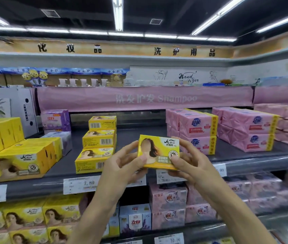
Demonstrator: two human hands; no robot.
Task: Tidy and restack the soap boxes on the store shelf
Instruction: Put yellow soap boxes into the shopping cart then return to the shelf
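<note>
I hold a small yellow cardboard soap box (159, 152) up in front of the grey metal shelf (139, 138), my left hand (122, 166) gripping its left edge and my right hand (190, 161) its right, just beside a three-high stack of matching yellow boxes (98, 143).

The one camera rides on the person's head, close to the dark grey metal store shelf (139, 131) and facing it square on. Its wide lens bows the long pink fabric banner (145, 98) and takes in everything from the white ceiling strip light (117, 13) down to the lower tier. The left hand (120, 166) and right hand (190, 162) sit nearest the lens, low in the middle, holding the small yellow cardboard soap box (159, 152).
</note>
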